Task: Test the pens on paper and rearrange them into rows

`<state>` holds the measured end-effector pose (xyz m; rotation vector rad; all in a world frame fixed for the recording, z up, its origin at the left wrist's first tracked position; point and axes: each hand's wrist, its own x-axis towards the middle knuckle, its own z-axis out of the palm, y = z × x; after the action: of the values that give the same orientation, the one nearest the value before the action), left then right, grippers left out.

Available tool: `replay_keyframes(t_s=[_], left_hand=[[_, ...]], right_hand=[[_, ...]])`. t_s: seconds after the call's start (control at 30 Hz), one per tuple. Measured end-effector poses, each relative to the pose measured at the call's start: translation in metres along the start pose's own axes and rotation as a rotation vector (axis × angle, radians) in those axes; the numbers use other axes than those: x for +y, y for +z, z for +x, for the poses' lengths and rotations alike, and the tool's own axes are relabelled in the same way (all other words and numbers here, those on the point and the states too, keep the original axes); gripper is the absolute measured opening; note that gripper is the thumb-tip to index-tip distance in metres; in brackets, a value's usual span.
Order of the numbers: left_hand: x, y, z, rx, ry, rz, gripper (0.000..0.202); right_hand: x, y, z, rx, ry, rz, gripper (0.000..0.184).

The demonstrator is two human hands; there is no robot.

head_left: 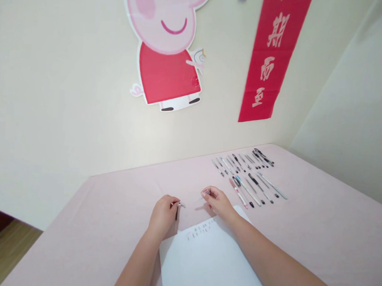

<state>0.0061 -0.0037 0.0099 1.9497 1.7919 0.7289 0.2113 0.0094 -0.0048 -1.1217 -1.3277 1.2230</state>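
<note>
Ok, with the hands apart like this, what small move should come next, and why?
Probably ease the right hand toward the left hand to line up what they hold: the left seems to pinch a dark-and-white piece, the right a slender pale piece, with a gap between. Whether they fit is too small to tell.

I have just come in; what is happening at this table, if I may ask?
A person works with two bare hands over a pink table. The left hand holds a small dark piece; the right hand pinches a thin pale piece, too blurred to name. White paper with some writing lies partly under the right forearm, and pens lie in two rows to the right.
</note>
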Motion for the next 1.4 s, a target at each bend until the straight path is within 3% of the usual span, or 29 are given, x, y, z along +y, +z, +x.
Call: replay_keyframes(t_s=[0.33,0.6,0.77,0.93,1.07,1.27,1.4], left_hand=[[0.002,-0.006,-0.003,-0.026,-0.006,0.148,0.019],[-0.014,-0.004,0.001,0.104,-0.091,0.046,0.019],[-0.022,-0.012,0.002,0.146,-0.131,0.082,0.023],[-0.024,-0.018,0.001,0.09,-0.135,0.221,0.023],[-0.024,-0.013,0.002,0.039,-0.117,0.259,0.022],[-0.018,-0.005,0.002,0.017,-0.074,0.243,0.022],[-0.01,-0.003,-0.002,0.007,-0.069,0.237,0.023]], right_hand=[[0.002,0.001,0.0,-0.015,0.0,0.004,0.033],[0.008,0.004,-0.001,-0.064,0.116,-0.045,0.033],[0.009,0.009,0.006,-0.083,0.216,-0.056,0.024],[0.002,0.021,0.017,-0.183,0.175,-0.277,0.017],[-0.002,0.035,0.024,-0.219,0.175,-0.538,0.026],[-0.005,0.051,0.029,-0.282,0.067,-0.875,0.04],[-0.013,0.058,0.027,-0.291,0.037,-0.987,0.032]])
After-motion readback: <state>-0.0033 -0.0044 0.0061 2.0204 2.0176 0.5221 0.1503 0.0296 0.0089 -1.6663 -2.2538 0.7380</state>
